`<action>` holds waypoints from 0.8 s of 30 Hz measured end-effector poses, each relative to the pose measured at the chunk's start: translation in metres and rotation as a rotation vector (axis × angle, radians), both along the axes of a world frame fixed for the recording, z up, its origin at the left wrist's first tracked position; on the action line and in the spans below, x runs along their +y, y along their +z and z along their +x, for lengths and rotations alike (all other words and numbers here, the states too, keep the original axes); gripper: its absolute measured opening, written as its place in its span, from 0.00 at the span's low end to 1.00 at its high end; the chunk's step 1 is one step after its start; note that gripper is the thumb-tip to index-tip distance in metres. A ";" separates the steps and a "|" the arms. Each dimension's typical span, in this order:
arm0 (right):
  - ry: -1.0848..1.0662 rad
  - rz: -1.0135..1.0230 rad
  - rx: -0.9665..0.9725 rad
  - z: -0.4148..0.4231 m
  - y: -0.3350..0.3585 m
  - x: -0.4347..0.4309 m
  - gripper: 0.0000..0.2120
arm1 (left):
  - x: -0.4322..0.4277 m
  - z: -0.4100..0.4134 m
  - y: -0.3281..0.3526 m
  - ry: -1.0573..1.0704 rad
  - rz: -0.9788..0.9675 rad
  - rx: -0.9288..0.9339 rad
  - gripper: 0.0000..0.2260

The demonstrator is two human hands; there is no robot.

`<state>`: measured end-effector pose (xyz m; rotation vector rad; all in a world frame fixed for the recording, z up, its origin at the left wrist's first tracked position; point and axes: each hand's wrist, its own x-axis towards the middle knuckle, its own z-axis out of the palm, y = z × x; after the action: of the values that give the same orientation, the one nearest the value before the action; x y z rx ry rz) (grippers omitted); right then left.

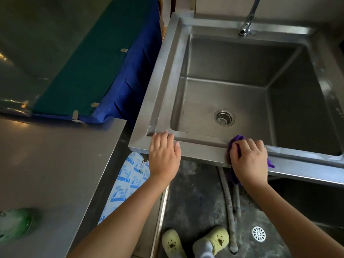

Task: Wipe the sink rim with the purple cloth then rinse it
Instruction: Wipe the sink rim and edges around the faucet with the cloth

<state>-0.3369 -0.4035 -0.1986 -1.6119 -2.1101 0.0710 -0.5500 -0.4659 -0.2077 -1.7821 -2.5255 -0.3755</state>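
Steel sink [232, 58], near rim [201, 146] under work. Wiping stage, I judge; rinse not yet begun, since no water shows at the tap [245, 28]. Right hand [249, 159] curls round the purple cloth [235, 141] and presses it on the near rim, right of middle. Left hand [163, 155] rests flat near the near-left corner, fingers straight, holding nothing. Rim looks streaked at far right. Steel counter [55, 155] stands left; stained floor [195, 192] below, with hoses and a floor drain [258, 234].

L hand [164, 155] palm-down, fingers straight, tips resting on the sink rim [202, 148] — R hand [249, 159] knuckles up, fingers curled, gripping the purple cloth [236, 140]. Both forearms bare, reaching fwd.
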 end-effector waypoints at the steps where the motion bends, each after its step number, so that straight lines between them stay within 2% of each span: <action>1: -0.058 0.001 -0.003 -0.004 -0.001 -0.002 0.14 | 0.000 0.000 -0.001 -0.002 0.005 0.001 0.30; 5: -0.271 -0.032 -0.013 -0.028 0.000 -0.008 0.10 | 0.000 0.001 -0.003 0.001 0.021 0.021 0.29; 8: -0.162 -0.073 -0.037 -0.056 0.006 -0.009 0.13 | 0.000 0.002 -0.003 0.001 0.018 0.039 0.27; 11: -0.041 -0.133 -0.026 -0.075 0.009 -0.007 0.13 | 0.000 0.002 -0.003 -0.002 0.028 0.055 0.21; 16: 0.153 -0.170 -0.032 -0.058 0.007 0.002 0.16 | -0.002 -0.001 -0.004 -0.035 0.052 0.046 0.20; 24: -0.031 -0.152 -0.053 0.023 0.007 0.014 0.17 | -0.002 -0.005 -0.005 -0.047 0.054 0.031 0.20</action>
<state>-0.3142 -0.3898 -0.1915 -1.7517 -2.1643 0.1844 -0.5545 -0.4675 -0.2127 -1.8167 -2.4323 -0.4111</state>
